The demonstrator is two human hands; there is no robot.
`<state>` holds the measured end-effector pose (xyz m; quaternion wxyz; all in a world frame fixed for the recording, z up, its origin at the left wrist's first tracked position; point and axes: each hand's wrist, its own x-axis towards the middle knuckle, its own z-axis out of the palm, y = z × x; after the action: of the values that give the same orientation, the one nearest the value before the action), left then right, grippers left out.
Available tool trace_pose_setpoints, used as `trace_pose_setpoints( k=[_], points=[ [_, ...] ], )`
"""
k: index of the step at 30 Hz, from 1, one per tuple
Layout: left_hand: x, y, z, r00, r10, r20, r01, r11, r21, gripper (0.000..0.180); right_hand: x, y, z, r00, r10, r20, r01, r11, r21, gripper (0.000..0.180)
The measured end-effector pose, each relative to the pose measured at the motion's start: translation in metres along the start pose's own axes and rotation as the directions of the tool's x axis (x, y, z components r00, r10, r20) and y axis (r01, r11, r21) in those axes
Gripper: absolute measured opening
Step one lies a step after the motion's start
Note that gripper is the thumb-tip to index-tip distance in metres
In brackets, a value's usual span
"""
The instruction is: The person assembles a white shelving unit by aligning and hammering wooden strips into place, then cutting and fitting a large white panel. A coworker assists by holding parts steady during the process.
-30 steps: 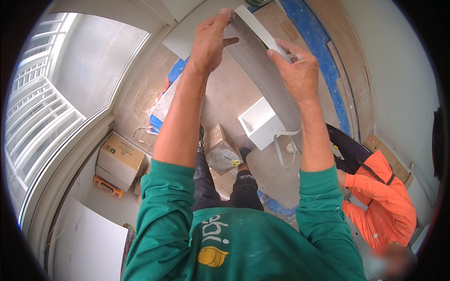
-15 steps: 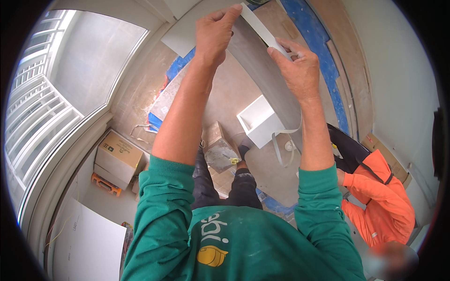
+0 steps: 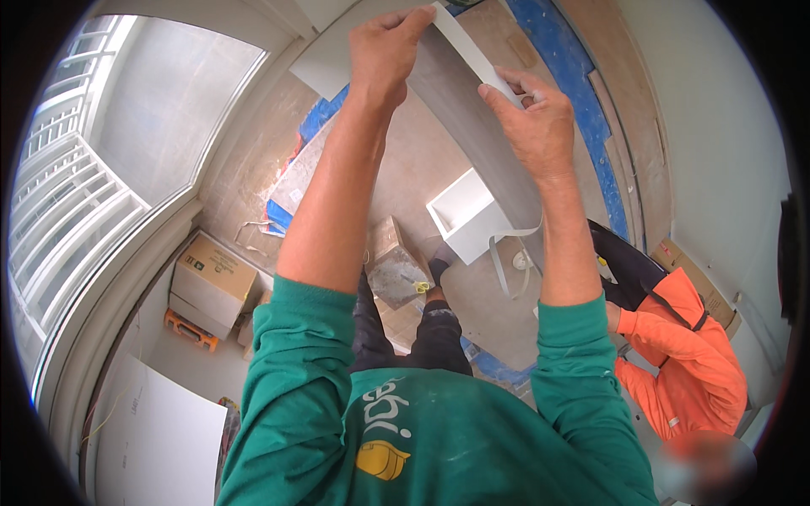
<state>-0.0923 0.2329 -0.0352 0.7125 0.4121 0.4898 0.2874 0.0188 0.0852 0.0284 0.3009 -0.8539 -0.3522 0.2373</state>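
Note:
High in the view, both my arms reach up to a white flexible strip (image 3: 469,44) that looks like edge banding. It lies along the edge of a long grey panel (image 3: 460,97). My left hand (image 3: 384,57) pinches the strip at its far end between thumb and fingers. Nearer to me, my right hand (image 3: 536,118) is closed on the strip, thumb on one side and fingers on the other. Past the right hand a loose length of strip hangs in a curl beside the panel. Whether the strip is stuck to the edge I cannot tell.
Below the panel stand an open white box (image 3: 466,221) and a dusty cardboard box (image 3: 396,261) with yellow-handled scissors (image 3: 419,287) on it. A person in orange (image 3: 688,354) crouches at right. Another carton (image 3: 211,282) and a white board (image 3: 156,438) are at left.
The strip now sits closer against the panel edge; the dark gap by my right thumb no longer shows. My left hand has shifted slightly left. The right hand is almost still.

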Motion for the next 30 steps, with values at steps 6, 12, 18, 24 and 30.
trace_pose_setpoints(
  k=[6,12,18,24,30],
  points=[
    [0.004,-0.007,-0.002,0.999,0.032,0.02,-0.032,0.999,0.039,0.035,0.0,0.0,0.001,1.0,0.01,0.008,-0.009,0.999,-0.031,0.038],
    [0.004,-0.01,0.001,0.998,0.068,0.009,-0.069,0.997,0.024,0.034,-0.002,-0.001,0.001,0.991,-0.135,-0.025,0.129,0.978,-0.161,0.035],
    [0.003,-0.011,0.002,0.995,0.098,-0.012,-0.097,0.995,0.029,0.032,-0.001,0.001,0.004,0.978,-0.207,-0.031,0.193,0.95,-0.247,0.034],
    [0.003,-0.011,0.005,0.979,0.199,-0.052,-0.187,0.967,0.171,0.031,0.001,0.002,0.005,0.973,-0.228,-0.04,0.205,0.93,-0.305,0.034],
    [-0.003,-0.012,0.023,0.933,0.335,-0.132,-0.303,0.929,0.211,0.035,0.003,0.002,0.007,0.986,-0.161,-0.037,0.141,0.935,-0.324,0.033]
  ],
)
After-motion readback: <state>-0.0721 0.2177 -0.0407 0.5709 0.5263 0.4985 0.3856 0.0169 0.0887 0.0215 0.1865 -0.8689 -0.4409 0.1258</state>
